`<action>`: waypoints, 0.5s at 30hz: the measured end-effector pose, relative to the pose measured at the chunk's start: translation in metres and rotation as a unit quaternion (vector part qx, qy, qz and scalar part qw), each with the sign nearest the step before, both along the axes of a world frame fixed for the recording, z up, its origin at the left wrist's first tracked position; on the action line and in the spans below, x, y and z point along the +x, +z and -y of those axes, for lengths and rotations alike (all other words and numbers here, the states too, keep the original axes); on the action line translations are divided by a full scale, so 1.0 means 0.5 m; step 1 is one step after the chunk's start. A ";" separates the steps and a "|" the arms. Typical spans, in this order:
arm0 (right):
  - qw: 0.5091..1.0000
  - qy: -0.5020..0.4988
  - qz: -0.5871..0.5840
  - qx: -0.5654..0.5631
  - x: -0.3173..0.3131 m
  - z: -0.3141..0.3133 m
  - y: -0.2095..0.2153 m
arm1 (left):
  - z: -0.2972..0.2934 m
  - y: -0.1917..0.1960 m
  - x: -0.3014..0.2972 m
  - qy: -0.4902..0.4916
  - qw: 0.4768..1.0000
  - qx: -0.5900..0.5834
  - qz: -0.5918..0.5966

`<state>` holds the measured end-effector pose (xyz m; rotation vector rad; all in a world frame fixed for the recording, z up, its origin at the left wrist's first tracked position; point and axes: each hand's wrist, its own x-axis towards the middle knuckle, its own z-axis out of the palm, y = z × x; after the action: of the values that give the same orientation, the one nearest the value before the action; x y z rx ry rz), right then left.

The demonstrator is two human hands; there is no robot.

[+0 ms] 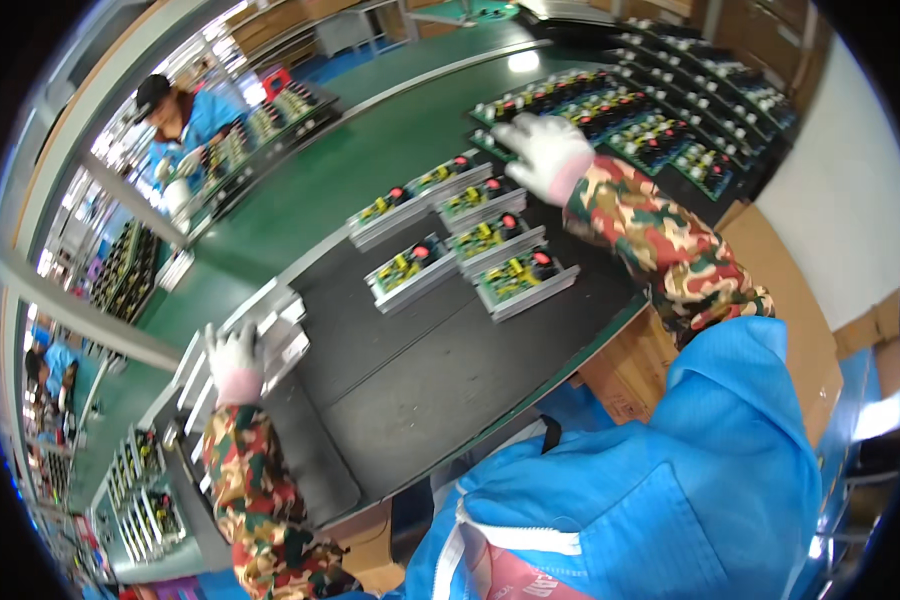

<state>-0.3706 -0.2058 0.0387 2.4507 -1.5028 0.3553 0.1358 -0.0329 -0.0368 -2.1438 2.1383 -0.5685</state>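
My left hand (236, 366), in a white glove, lies over a stack of silver metal channels (282, 318) at the left of the black mat (410, 400). Its fingers are apart and touch or hover just above the stack. My right hand (552, 155), also gloved, reaches over the near-left edge of a group of green circuit boards (610, 108). Its fingers stretch out to the left, with nothing visible gripped. Between the hands, several boards seated in silver channels stand in two rough rows, among them a front board (515, 278) with yellow and red parts.
Stacked trays of boards (705, 90) rise at the far right. A green conveyor (390, 115) runs behind the mat. Finished-looking channel boards (145, 490) sit at the lower left. A cardboard box (785, 310) stands at my right. Across the belt a person (195, 120) handles boards.
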 end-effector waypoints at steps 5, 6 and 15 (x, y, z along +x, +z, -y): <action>0.958 -0.274 0.046 0.074 -0.211 0.210 -0.071 | -0.021 0.007 -0.069 -0.209 0.972 -0.049 -0.098; 0.969 -0.186 0.129 0.103 -0.276 0.270 -0.122 | -0.023 0.040 -0.113 -0.204 0.961 0.044 -0.180; 0.963 -0.243 0.111 0.011 -0.211 0.334 -0.154 | -0.132 -0.016 -0.228 -0.131 0.963 0.101 -0.215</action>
<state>-0.4763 -0.3726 -0.0384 2.0073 -2.1390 0.5243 0.0218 0.0329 -0.0449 -2.0288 2.5862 0.1235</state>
